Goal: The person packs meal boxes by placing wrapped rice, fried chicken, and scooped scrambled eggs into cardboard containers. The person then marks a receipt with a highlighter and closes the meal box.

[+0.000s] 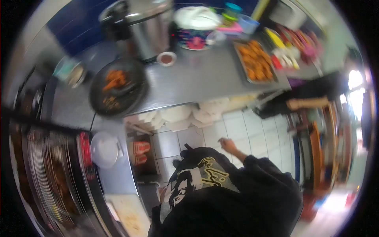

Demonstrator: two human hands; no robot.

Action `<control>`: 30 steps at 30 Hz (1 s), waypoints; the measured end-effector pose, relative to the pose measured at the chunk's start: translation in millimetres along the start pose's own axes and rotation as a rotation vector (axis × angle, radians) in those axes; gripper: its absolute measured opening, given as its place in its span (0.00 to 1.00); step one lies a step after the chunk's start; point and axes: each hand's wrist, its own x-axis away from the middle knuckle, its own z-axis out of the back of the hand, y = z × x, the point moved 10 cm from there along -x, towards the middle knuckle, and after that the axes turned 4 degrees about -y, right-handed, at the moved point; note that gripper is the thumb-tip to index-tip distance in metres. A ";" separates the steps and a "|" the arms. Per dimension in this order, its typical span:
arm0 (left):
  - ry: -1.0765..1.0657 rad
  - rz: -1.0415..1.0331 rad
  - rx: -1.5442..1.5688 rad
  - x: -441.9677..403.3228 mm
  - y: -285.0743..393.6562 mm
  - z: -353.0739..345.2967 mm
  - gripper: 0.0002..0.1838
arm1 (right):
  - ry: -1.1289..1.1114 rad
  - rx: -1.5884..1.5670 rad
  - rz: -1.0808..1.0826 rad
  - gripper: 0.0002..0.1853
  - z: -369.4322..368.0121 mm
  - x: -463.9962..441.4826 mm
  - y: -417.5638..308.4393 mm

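My right hand [229, 147] is held out in front of my body over the tiled floor. Its fingers look loosely apart, with nothing visible in them. Beside my left side, a small pale patch, possibly my left hand [160, 194], shows by my dark shirt; its fingers cannot be made out. Ahead on the steel counter [185, 79] lies a large dark round stone mortar [136, 93] with fried chicken pieces [115, 80] in it. A small bowl of red sauce [166, 59] stands nearby. Farther right is a metal tray [246, 71] heaped with fried pieces [256, 59].
A steel pot [148, 33] and a flowered rice cooker [193, 37] stand at the counter's back. To my left are a white bowl [106, 150], a cutting board [132, 217] and a glazed display case [55, 173]. Another person's arm [310, 103] shows at right, near wooden furniture.
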 end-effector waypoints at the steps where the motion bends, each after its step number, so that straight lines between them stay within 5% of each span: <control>1: -0.058 -0.043 -0.036 -23.5 -2.0 11.6 0.11 | 0.109 -0.050 -0.092 0.10 13.7 5.5 7.3; 6: -0.218 -0.376 -0.131 -126.0 36.0 35.0 0.13 | 0.499 -0.460 -0.338 0.13 90.4 63.6 48.8; 8: -0.495 0.105 0.553 -169.6 20.3 10.5 0.10 | 0.579 -0.561 -0.383 0.14 116.7 73.2 71.8; 9: -0.501 0.106 0.555 -187.5 29.8 7.0 0.10 | 0.662 -0.670 -0.376 0.15 131.3 73.7 86.2; 11: -0.310 -0.455 -1.178 -224.0 78.3 1.4 0.09 | 0.785 -0.849 -0.382 0.16 161.8 60.8 109.5; 12: -0.307 -0.446 -1.185 -218.6 88.9 -12.5 0.09 | 0.829 -0.920 -0.396 0.16 181.6 47.9 117.6; 14: 0.271 -0.045 -0.219 -216.7 94.7 18.9 0.13 | 0.836 -1.005 -0.352 0.16 223.5 8.1 126.7; 16: 0.268 -0.403 0.020 -223.1 163.4 14.9 0.10 | 0.905 -1.132 -0.218 0.14 267.5 -42.2 137.1; 18: 0.038 -0.001 0.353 -218.8 148.9 -40.2 0.09 | 0.944 -1.265 -0.204 0.13 309.7 -94.6 143.0; 20: -0.075 0.191 0.559 -198.0 181.6 -73.4 0.11 | 0.985 -1.401 -0.215 0.12 333.9 -135.8 155.4; 22: -0.051 0.205 0.662 -184.0 229.0 -90.3 0.12 | 1.042 -1.240 -0.507 0.13 342.2 -152.3 180.7; 24: 0.027 0.110 0.812 -183.4 277.7 -99.6 0.13 | 1.100 -1.204 -0.410 0.13 344.5 -152.1 176.3; 26: -0.005 -0.020 0.642 -186.4 357.5 -92.4 0.16 | 1.098 -1.183 -0.364 0.12 339.6 -143.0 169.0; 28: 0.001 -0.382 0.092 -201.2 443.5 -80.8 0.15 | 1.081 -1.185 -0.282 0.11 314.5 -129.7 180.2; 30: -0.109 -0.450 0.204 -188.5 555.5 -62.9 0.14 | 1.014 -1.228 -0.377 0.09 286.2 -89.4 170.4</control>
